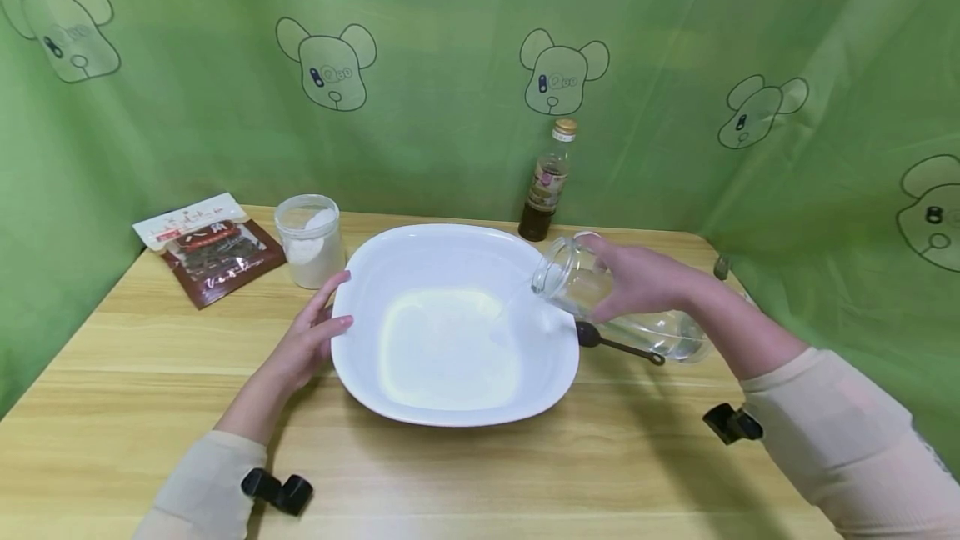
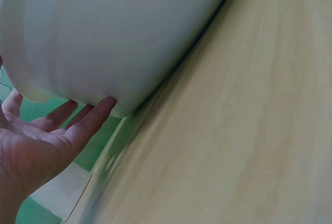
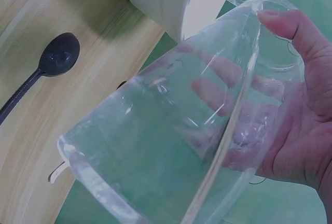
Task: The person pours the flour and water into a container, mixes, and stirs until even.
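A white oval basin [image 1: 450,413] stands on the wooden table, its inside bright with glare. My left hand [image 1: 303,340] holds its left side. The thumb and one finger lap over the rim, while other fingers rest against the outer wall [image 2: 114,37] in the left wrist view. Over the basin's right rim, my right hand [image 1: 637,277] grips a clear glass jar [image 1: 652,330], tilted with its mouth toward the basin. Clear liquid lies in the jar and seems to run from its mouth. In the right wrist view, fingers show through the glass [image 3: 150,136].
Beneath the jar lies a black spoon [image 1: 622,347]. An amber-capped bottle of dark liquid [image 1: 543,190] stands behind the basin. Back left are a jar of white powder [image 1: 307,252] and a brown-and-white packet [image 1: 217,252]. A green curtain [image 1: 450,107] encloses the table's back and sides.
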The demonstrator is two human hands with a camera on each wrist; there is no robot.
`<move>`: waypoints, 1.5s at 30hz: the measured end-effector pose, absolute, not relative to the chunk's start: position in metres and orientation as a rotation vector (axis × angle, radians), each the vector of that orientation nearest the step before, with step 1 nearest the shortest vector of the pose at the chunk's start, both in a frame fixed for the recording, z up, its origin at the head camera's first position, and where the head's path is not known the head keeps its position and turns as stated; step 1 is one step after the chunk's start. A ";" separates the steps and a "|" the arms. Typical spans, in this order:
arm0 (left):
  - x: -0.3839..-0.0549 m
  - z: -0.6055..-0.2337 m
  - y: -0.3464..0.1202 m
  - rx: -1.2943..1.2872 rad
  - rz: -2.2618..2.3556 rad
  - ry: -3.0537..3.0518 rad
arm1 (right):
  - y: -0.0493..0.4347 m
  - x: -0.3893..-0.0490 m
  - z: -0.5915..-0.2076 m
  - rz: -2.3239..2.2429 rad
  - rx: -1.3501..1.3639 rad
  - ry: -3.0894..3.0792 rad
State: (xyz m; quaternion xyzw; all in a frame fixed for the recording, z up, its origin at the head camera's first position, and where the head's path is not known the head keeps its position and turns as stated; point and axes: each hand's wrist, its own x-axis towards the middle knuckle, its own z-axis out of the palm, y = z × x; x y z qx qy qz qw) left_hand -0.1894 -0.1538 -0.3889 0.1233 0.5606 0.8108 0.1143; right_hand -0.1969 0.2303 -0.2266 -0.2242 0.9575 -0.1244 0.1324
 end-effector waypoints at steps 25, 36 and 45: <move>-0.191 -0.390 -0.155 0.367 2.389 1.637 | 0.225 -0.198 -0.224 -0.334 -0.662 2.770; -0.192 -0.390 -0.155 0.380 2.389 1.634 | 0.223 -0.199 -0.223 -0.336 -0.653 2.762; -0.192 -0.391 -0.155 0.386 2.383 1.635 | 0.220 -0.200 -0.223 -0.328 -0.646 2.766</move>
